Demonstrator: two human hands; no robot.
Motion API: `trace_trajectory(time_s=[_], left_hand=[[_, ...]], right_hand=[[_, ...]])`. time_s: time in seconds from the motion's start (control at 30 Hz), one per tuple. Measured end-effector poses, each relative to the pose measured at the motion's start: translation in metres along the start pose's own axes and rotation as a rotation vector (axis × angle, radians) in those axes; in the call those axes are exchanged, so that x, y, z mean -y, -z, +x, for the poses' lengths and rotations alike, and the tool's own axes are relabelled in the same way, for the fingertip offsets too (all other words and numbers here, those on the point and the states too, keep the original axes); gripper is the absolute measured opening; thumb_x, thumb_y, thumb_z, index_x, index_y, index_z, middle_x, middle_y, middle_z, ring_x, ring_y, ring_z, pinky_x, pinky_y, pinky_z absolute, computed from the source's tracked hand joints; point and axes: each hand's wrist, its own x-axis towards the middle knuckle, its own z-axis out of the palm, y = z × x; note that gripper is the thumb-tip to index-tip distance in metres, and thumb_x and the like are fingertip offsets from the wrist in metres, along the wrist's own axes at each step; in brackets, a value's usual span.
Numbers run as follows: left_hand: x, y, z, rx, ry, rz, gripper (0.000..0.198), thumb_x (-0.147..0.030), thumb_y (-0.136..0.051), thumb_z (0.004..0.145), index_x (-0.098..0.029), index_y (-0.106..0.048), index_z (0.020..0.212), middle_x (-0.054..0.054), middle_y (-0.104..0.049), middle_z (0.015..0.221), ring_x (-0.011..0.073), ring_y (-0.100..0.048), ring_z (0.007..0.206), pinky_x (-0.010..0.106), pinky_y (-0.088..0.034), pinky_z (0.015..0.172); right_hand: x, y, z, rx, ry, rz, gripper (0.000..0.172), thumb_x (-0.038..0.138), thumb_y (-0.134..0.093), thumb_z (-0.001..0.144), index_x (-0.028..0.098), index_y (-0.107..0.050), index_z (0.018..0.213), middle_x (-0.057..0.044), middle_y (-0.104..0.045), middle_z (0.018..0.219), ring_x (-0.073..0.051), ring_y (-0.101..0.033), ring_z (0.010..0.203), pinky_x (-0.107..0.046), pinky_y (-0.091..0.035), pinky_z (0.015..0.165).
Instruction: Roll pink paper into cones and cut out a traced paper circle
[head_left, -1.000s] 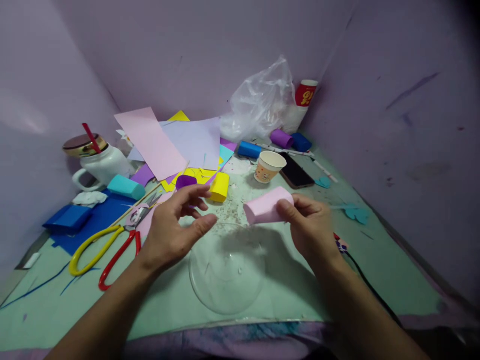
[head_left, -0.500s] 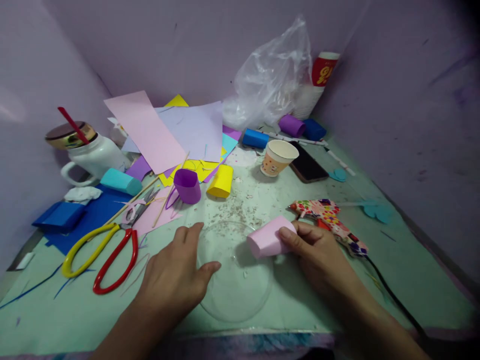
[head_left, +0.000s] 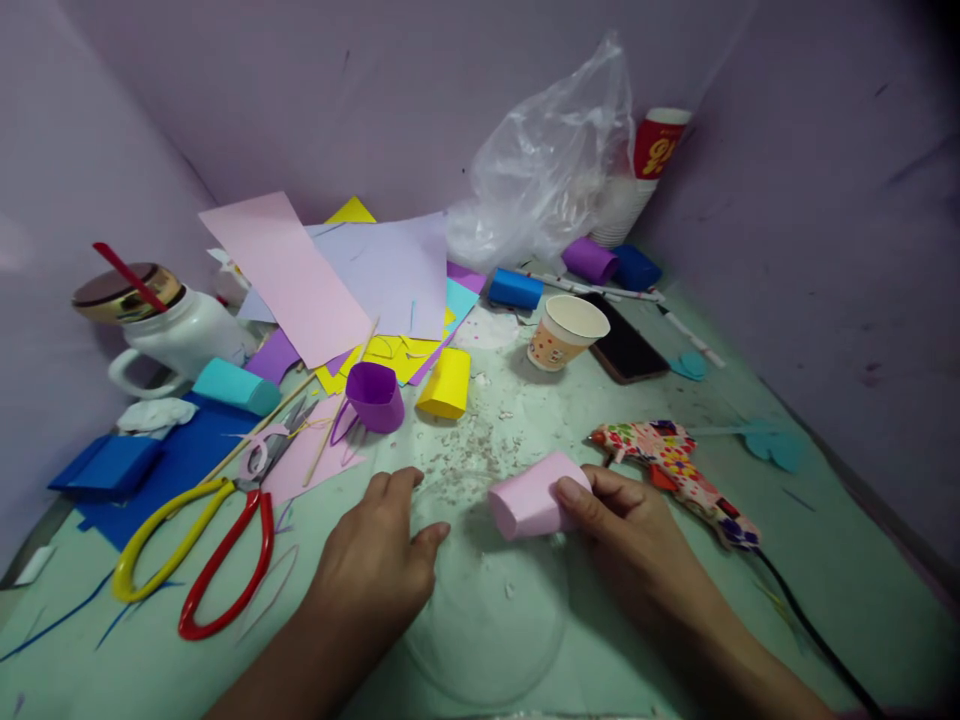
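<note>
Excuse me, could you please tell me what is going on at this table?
A person is handling coloured paper shapes. The right hand holds a pink paper tube tilted on its side, above a clear round disc. The left hand is open near the disc's left edge and appears empty. A purple paper tube and a yellow one sit beyond, with scissors to the left and a flowery glue gun to the right.

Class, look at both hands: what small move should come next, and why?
Probably the left hand should reach across and steady the free end of the pink paper tube. The right hand pinches the tube by one end only, while the left hand is empty and close by, its thumb and fingers spread apart.
</note>
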Motion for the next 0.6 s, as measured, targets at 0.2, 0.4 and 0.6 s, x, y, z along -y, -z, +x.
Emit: trace_trajectory(time_s=[0.2, 0.4, 0.6], left_hand=[[-0.005, 0.006, 0.002, 0.053, -0.019, 0.104, 0.011, -0.025, -0.041, 0.082, -0.02, -0.05, 0.085, 0.008, -0.061, 0.091, 0.0252, -0.062, 0.079, 0.037, -0.044, 0.067], [-0.006, 0.002, -0.004, 0.005, -0.026, 0.118, 0.029, -0.028, -0.037, 0.085, -0.017, -0.049, 0.109, 0.013, -0.06, 0.106, 0.0297, -0.062, 0.091, 0.041, -0.045, 0.074], [-0.002, 0.002, -0.011, 0.036, -0.02, 0.137, 0.04, -0.03, -0.038, 0.084, -0.015, -0.048, 0.119, 0.015, -0.061, 0.108, 0.0329, -0.062, 0.094, 0.045, -0.045, 0.078]], right_hand=[[-0.001, 0.0, -0.001, -0.022, -0.004, -0.018, 0.032, 0.046, -0.067, 0.073, 0.015, -0.065, 0.065, 0.0, -0.055, 0.06, -0.012, -0.045, 0.058, -0.025, -0.033, 0.056], [-0.003, 0.002, 0.0, 0.001, -0.015, 0.031, 0.028, 0.043, -0.068, 0.074, 0.016, -0.066, 0.068, 0.0, -0.056, 0.062, -0.012, -0.046, 0.06, -0.025, -0.033, 0.058], [0.005, 0.004, -0.003, -0.004, -0.06, 0.034, 0.027, 0.042, -0.069, 0.074, 0.016, -0.066, 0.067, 0.001, -0.057, 0.061, -0.011, -0.046, 0.058, -0.024, -0.033, 0.057]])
